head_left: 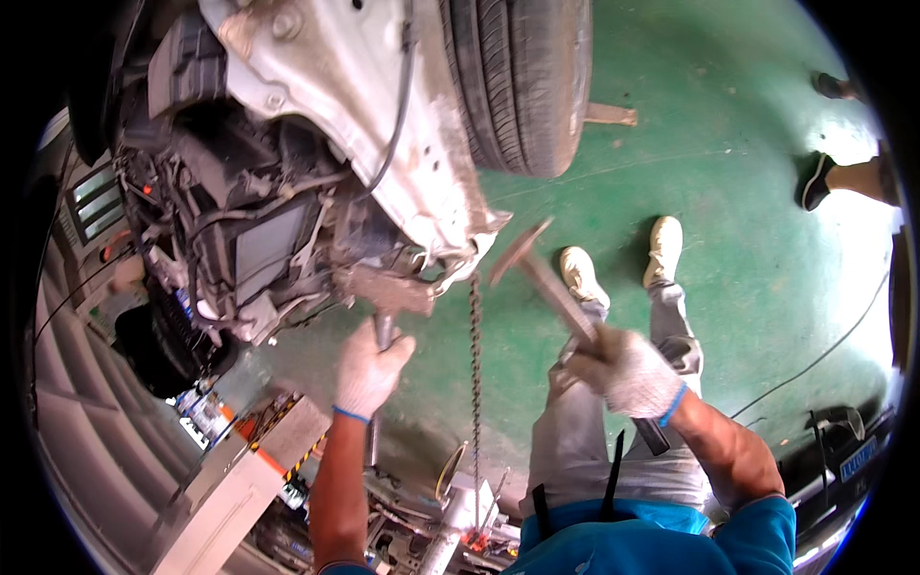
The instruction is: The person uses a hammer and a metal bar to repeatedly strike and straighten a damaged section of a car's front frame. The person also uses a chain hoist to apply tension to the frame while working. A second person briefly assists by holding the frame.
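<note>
My left hand [372,369], in a white knit glove with a blue cuff, is wrapped round the metal shaft of a heavy hammer [391,289]. This tool's blocky, rusty head sits at the torn lower end of a white car body panel [383,144]; whether they touch I cannot tell. Gloved the same way, my right hand [628,372] grips a second hammer [558,292] by its handle. That hammer's narrow, curved head is raised to the right of the panel's end, apart from it and slightly blurred.
A chain [475,364] hangs below the panel. Beside the panel stands a tyre [525,86]; an exposed engine bay [259,220] lies left. A beige machine [225,489] with striped edging is at lower left. Another person's foot [817,182] and a cable [815,362] are on the right.
</note>
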`<state>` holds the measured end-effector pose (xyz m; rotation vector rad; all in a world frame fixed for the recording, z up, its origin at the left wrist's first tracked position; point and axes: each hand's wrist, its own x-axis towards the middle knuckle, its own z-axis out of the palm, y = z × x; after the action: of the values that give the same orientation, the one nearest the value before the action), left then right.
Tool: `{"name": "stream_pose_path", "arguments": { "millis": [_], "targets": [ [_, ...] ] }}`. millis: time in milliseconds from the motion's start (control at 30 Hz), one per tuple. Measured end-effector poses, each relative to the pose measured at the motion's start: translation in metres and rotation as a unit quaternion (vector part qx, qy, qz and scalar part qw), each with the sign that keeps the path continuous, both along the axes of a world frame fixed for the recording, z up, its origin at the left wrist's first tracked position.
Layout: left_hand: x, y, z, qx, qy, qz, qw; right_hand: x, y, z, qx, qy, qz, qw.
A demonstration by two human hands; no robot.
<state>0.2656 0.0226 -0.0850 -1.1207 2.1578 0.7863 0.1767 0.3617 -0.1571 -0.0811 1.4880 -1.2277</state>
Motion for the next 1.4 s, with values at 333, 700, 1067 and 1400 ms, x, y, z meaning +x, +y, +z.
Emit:
{"name": "stream_pose_path", "arguments": {
  "millis": [333,700,1067,1400],
  "targets": [
    [0.012,0.032,-0.007,0.047,0.092,0.134,0.986,-0.009,0.014,0.002,0.024,-0.081,-0.101,0.991],
    [0.019,0.025,-0.006,0.077,0.137,0.240,0.958,0.029,0.054,-0.016,0.111,-0.091,-0.154,0.978],
    [0.020,0.009,-0.026,-0.100,0.098,-0.114,0.983,0.036,0.058,-0.018,0.168,-0.055,-0.120,0.977],
    [0.026,-0.028,-0.013,-0.035,0.156,-0.075,0.984,0.034,0.023,-0.013,0.146,-0.068,-0.092,0.983]
  ]
}}
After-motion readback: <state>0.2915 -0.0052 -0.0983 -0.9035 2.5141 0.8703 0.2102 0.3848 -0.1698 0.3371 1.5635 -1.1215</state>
